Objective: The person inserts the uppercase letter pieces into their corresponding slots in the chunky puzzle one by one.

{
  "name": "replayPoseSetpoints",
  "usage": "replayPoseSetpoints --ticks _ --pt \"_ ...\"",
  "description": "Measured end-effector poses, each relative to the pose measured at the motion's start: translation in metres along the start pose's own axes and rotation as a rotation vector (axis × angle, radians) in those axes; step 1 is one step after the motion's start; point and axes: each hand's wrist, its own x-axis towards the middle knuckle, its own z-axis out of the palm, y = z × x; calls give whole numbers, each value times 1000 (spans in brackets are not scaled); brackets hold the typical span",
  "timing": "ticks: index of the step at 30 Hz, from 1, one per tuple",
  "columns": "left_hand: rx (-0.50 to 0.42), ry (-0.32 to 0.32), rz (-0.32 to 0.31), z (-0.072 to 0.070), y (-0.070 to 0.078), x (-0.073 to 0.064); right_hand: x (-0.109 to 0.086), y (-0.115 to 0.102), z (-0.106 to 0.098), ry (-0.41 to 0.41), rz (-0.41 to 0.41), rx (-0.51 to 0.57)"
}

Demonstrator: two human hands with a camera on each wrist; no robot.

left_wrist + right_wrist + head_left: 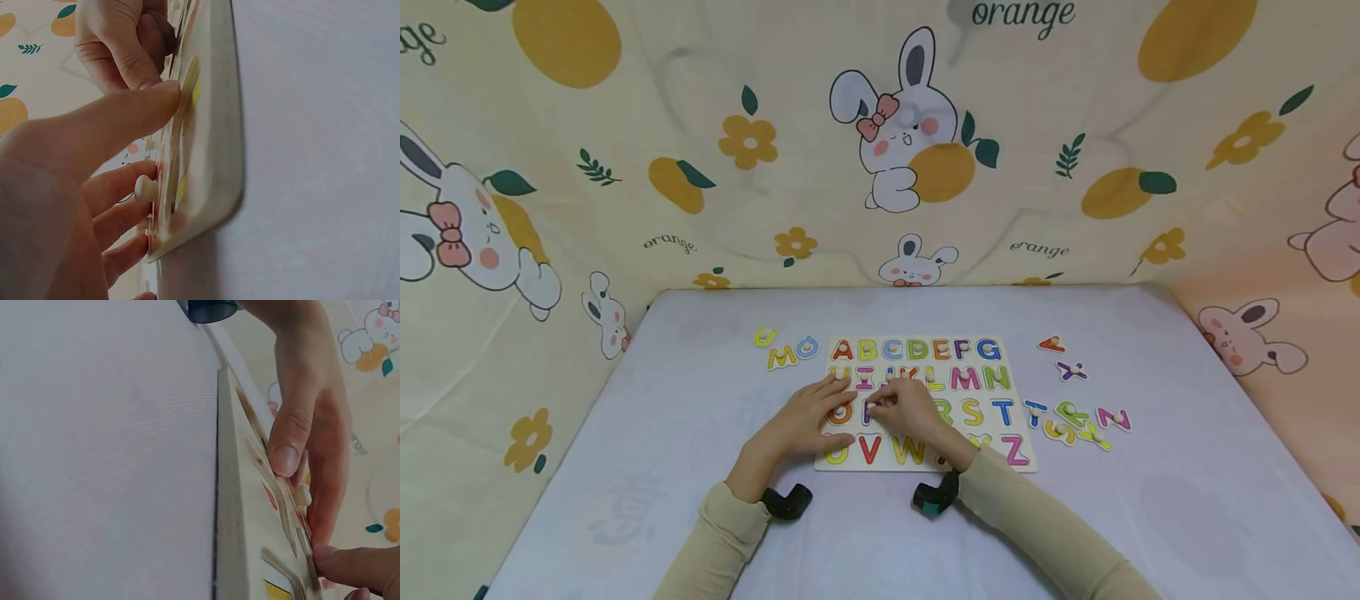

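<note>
A flat, purple wooden letter P (867,414), partly hidden, is pinched by the right hand (912,410), its long stem pointed away; the left hand's (805,418) fingers are spread.

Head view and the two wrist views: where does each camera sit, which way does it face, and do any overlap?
Head: worn on the person's head, looking forward and down at the letter board, with the patterned cloth beyond; left hand, right hand and both sleeves show.
Left wrist: worn on that wrist, looking low along the letter board; the left hand fills the foreground, the right hand beyond.
Right wrist: worn on that wrist, looking low across; part of the right hand at lower right, the left hand opposite.
Shared: both wrist views show both hands, the letter board's edge and the cloth.
</note>
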Motion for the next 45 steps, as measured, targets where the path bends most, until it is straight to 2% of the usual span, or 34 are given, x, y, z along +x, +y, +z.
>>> replayPoseSetpoints --ticks 10,20,24,27,34,40,45 --pt "1 -2 -6 0 1 1 -1 1 0 -33 -8 -1" --pt "2 -11 1 -1 2 4 -8 13 -9 -22 -7 100" --pt "-10 -18 -2 -3 4 4 -16 22 -19 -5 -27 149" --pt "-25 -25 -13 -4 6 4 -22 28 -29 19 -52 137" --pt "-58 -41 -49 -6 11 4 -37 52 -64 54 5 98" --pt "-26 9 -79 -11 8 4 -49 73 -91 113 -25 37" --pt "-4 123 -89 -16 0 4 -57 91 -106 163 -55 -31"
